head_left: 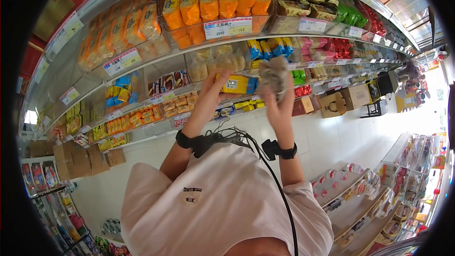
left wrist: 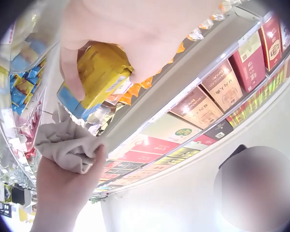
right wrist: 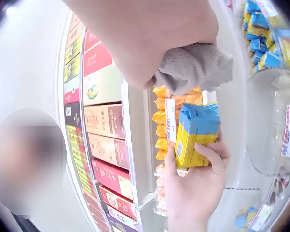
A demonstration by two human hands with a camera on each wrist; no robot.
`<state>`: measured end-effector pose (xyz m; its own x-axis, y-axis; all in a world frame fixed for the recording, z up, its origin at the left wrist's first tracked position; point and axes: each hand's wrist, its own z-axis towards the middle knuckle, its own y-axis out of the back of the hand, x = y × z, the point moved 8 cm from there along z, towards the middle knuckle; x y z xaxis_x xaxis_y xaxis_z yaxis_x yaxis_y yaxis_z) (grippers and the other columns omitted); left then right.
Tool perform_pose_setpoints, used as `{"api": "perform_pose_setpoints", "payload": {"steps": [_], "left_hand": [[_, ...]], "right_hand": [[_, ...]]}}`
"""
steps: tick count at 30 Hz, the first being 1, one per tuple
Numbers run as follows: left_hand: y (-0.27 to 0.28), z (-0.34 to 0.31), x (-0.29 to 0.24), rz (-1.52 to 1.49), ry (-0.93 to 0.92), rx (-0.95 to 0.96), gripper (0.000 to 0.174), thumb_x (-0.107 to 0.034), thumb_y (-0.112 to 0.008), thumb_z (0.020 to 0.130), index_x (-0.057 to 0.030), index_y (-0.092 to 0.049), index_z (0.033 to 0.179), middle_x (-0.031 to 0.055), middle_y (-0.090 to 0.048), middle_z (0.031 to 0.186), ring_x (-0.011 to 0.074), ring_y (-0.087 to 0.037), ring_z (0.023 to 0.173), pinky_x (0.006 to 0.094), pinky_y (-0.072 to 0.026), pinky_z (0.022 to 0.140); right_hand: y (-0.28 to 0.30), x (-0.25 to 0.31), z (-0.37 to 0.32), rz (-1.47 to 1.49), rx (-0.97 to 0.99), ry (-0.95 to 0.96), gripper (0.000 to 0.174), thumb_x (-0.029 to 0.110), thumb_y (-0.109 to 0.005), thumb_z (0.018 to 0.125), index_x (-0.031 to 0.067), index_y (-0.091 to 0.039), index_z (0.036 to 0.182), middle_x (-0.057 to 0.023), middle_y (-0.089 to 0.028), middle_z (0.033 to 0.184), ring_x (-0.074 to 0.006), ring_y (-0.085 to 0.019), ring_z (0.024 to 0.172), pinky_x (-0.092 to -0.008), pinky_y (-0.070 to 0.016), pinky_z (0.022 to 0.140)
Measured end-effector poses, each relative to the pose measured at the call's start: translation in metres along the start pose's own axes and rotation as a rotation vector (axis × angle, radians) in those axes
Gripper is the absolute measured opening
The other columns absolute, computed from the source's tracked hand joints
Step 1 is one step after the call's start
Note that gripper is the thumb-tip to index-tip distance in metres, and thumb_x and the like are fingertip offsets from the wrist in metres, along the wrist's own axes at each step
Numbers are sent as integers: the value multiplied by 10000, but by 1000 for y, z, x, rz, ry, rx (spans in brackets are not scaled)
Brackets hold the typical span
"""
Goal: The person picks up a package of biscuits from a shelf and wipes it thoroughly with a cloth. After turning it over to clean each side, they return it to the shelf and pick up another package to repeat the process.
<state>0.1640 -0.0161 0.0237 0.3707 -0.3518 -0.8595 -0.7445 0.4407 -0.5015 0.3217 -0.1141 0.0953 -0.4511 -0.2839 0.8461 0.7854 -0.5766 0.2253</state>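
A yellow packet with a blue end (head_left: 238,84) is gripped by my left hand (head_left: 212,92), thumb on one side and fingers on the other. My right hand (head_left: 278,102) holds a crumpled grey cloth (head_left: 274,78) just beside the packet's blue end. In the left wrist view the cloth (left wrist: 70,145) bunches in the right hand (left wrist: 67,188), a little below the packet (left wrist: 102,72). The right wrist view has the packet (right wrist: 199,135) upright in the left hand (right wrist: 195,188), the cloth (right wrist: 195,67) above it and apart.
Shelves hold orange packets (head_left: 208,2), green packets (head_left: 350,12) and blue-and-yellow packets (head_left: 122,90) in clear bins. Price tags line the shelf edges. Cardboard boxes (head_left: 80,161) stand on the floor (head_left: 303,137) below. Black cables (head_left: 237,135) run between the wrists.
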Motion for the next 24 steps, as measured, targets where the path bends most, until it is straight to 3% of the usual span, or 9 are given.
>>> {"api": "perform_pose_setpoints", "payload": {"steps": [2, 4, 5, 11, 14, 16, 24], "left_hand": [[-15, -2, 1, 2, 2, 16, 322, -330, -539, 1037, -52, -555, 1198, 59, -616, 1068, 135, -655, 957, 277, -577, 744], [-4, -1, 11, -1, 46, -134, 293, -318, -547, 1037, -60, -573, 1172, 33, -614, 1011, 100, -638, 904, 248, -544, 702], [3, -1, 16, -2, 67, -210, 278, -312, -551, 1037, -64, -582, 1159, 20, -613, 982, 83, -629, 877, 233, -527, 681], [-5, 9, 2, 298, -96, -73, 204, -242, -601, 1019, -48, -614, 1077, -20, -603, 876, 28, -574, 798, 190, -460, 643], [-15, 10, -7, 356, -192, 5, 186, -191, -634, 999, -27, -606, 1080, -11, -618, 889, 28, -581, 816, 191, -464, 667], [-18, 9, -10, 322, -155, 47, 181, -169, -651, 985, -17, -607, 1073, 0, -630, 917, 37, -589, 841, 199, -474, 697], [-25, 6, -18, 350, -160, 147, 193, -133, -667, 967, -13, -615, 1109, 26, -644, 987, 66, -620, 912, 210, -500, 762]], "right_hand": [[-22, 31, 1, -276, 156, 239, 530, 115, -671, 853, -19, -522, 1343, -181, -574, 1301, -325, -567, 1182, -415, -447, 1005], [-48, 45, -3, -496, 316, 387, 616, 114, -693, 784, -5, -515, 1361, -190, -558, 1323, -388, -535, 1204, -473, -428, 1031], [-48, 41, -3, -480, 322, 365, 627, 114, -696, 766, 6, -520, 1359, -175, -560, 1327, -386, -536, 1201, -474, -436, 1021], [-41, 10, -5, -365, 363, 232, 624, 91, -691, 743, 43, -542, 1346, -139, -565, 1334, -375, -543, 1184, -455, -460, 997], [-34, 7, -4, -255, 394, 130, 614, 55, -686, 735, 30, -551, 1334, -143, -565, 1336, -380, -547, 1184, -445, -461, 1005], [-30, 1, -4, -139, 417, 51, 620, 10, -678, 721, 21, -556, 1328, -146, -561, 1349, -383, -547, 1198, -440, -458, 1020], [-8, -4, -5, -94, 533, 59, 651, -122, -603, 687, 13, -572, 1322, -165, -552, 1392, -361, -541, 1273, -395, -449, 1052]]}}
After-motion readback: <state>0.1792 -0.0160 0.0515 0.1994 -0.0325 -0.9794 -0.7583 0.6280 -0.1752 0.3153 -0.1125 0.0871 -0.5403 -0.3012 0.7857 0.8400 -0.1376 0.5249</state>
